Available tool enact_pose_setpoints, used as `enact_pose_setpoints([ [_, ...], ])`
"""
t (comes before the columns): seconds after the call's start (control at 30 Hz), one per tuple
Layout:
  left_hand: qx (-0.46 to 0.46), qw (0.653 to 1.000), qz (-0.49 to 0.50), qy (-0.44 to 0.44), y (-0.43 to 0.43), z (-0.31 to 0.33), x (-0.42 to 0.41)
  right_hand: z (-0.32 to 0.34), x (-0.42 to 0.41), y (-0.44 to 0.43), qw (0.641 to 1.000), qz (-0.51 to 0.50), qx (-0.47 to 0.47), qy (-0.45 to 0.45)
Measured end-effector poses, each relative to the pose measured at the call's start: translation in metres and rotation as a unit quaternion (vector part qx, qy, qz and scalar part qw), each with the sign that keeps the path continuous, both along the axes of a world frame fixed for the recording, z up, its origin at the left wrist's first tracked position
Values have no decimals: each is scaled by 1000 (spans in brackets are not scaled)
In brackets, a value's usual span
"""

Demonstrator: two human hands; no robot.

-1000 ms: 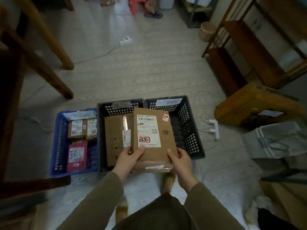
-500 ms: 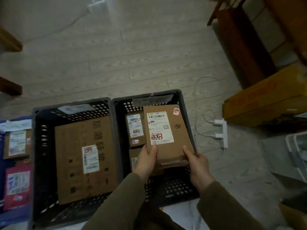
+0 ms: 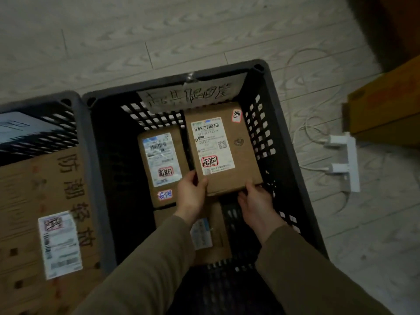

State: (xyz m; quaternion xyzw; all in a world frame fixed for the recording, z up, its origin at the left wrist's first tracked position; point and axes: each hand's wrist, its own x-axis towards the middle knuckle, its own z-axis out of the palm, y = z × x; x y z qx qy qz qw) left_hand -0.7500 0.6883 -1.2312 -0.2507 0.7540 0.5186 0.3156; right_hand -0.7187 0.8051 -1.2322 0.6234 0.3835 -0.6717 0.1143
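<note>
A brown cardboard parcel (image 3: 241, 155) with a white shipping label sits inside the right dark crate (image 3: 284, 137), in its far right part. My left hand (image 3: 191, 196) grips the parcel's near left corner, thumb on top. My right hand (image 3: 256, 203) holds its near right corner from below. Beside it on the left lies a smaller labelled parcel (image 3: 162, 164). A third parcel (image 3: 211, 233) lies nearer me, partly hidden by my left arm.
A second dark crate (image 3: 91, 178) on the left holds a large flat carton (image 3: 29, 212) with a label. A white power strip (image 3: 347, 162) with plugs and cables lies on the wood-pattern floor to the right. A yellowish cardboard box (image 3: 386, 110) stands at the right edge.
Both hands have carried the parcel from above the crates down into the right crate. The view has closed in on that crate, and the blue crate has left the frame.
</note>
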Motion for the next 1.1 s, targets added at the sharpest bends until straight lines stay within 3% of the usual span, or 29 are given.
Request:
enact_pose_setpoints([
  [0.23, -36, 998, -47, -35, 4, -41, -12, -52, -14, 6, 999, -2, 8, -46],
  [0.43, 23, 998, 1, -56, 4, 3, -7, -14, -9, 6, 995, 89, 6, -52],
  [0.73, 49, 990, 117, -62, -64, 215, 3, 210, -34, -35, 949, 316, 18, -5],
  [0.9, 69, 973, 218, 10, -126, 364, 4, 361, -70, -95, 881, 457, 64, 104],
  [1.1, 75, 941, 313, 108, -205, 520, 42, 512, -80, -184, 801, 553, 33, 227],
])
